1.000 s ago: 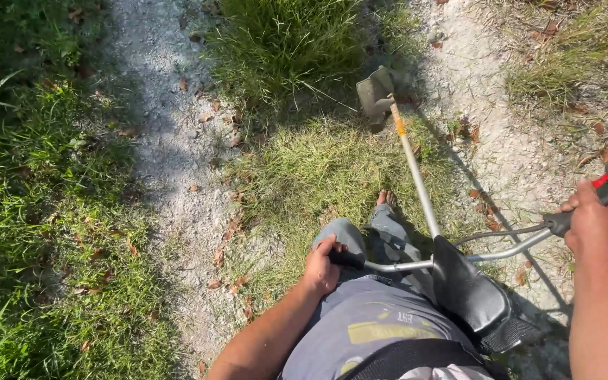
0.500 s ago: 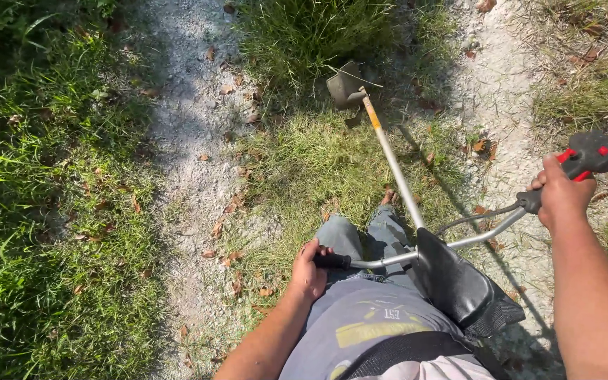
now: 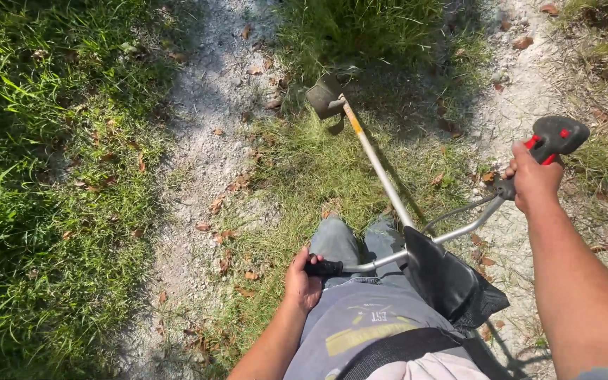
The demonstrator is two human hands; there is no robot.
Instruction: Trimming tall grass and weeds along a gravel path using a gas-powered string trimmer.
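The gravel path (image 3: pixel 205 141) runs up the frame, with tall grass (image 3: pixel 43 176) to its left. Right of the path, over the short grass strip, I carry a brush cutter (image 3: pixel 381 176); its guard (image 3: pixel 324 95) sits at the strip's far end (the cutting head itself is probably hidden beneath). My left hand (image 3: pixel 302 281) is wrapped around the black left grip (image 3: pixel 325 267); my right hand (image 3: pixel 533 179) clasps the throttle handle (image 3: pixel 554 137), farthest from the path.

The trimmer's shaft (image 3: pixel 381 176) is smooth, shiny metal with an orange band. Its guard (image 3: pixel 324 95) looks matt grey plastic. The pad (image 3: pixel 448 278) is black, faintly glossy. The grips (image 3: pixel 324 267) are matt black rubber. The path (image 3: pixel 205 141) is rough pale gravel.
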